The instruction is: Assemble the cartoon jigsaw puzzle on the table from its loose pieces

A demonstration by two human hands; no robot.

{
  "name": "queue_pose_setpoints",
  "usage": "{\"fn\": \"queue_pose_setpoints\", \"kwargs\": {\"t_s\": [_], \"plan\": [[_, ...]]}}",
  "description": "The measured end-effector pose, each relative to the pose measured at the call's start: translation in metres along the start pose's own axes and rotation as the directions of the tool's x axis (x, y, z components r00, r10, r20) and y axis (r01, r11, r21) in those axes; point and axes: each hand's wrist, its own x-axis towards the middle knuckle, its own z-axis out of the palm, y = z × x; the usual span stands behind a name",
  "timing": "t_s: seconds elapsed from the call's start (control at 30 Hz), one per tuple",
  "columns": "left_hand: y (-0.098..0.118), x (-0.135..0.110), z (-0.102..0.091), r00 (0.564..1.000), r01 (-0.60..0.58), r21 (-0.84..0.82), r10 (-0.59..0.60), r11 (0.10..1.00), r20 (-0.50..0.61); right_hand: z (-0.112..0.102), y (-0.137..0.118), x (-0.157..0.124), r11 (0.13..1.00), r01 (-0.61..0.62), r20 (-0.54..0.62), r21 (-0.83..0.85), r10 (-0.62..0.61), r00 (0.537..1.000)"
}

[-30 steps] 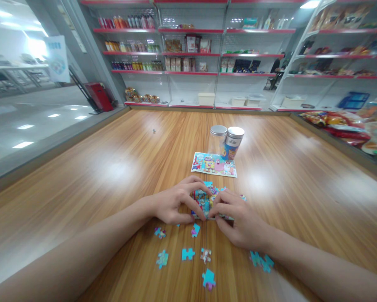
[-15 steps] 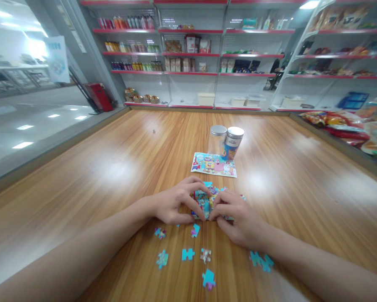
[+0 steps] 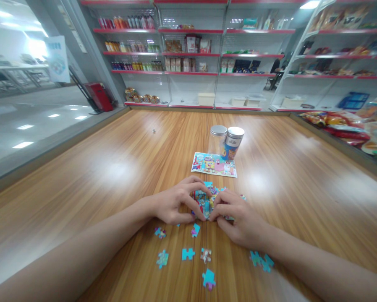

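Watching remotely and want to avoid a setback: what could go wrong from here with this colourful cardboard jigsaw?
Two likely risks. The left hand and right hand both press around the small, partly joined cardboard jigsaw cluster, so a slip might pull its pieces apart. The bare right forearm lies close to the loose cyan jigsaw pieces on the wooden table, so a sideways sweep could scatter them.

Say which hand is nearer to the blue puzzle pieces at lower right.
Right hand: just above the blue puzzle pieces. Left hand: farther away, beyond the puzzle.
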Motion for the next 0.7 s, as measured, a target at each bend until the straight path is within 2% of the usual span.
{"fn": "queue_pose_setpoints", "kwargs": {"t_s": [0.2, 0.7], "plan": [[-0.0010, -0.0005, 0.0003, 1.000, -0.004, -0.008, 0.004, 1.000, 0.001, 0.0004, -0.0016, -0.0027, 0.999, 0.006, -0.033, 0.045, -0.005, 0.999], [0.0009, 0.0012, -0.0013, 1.000, 0.002, -0.008, -0.002, 1.000, 0.011, -0.0003, -0.0026, -0.0013, 0.999, 0.034, 0.020, -0.011, -0.034, 0.999]]}}
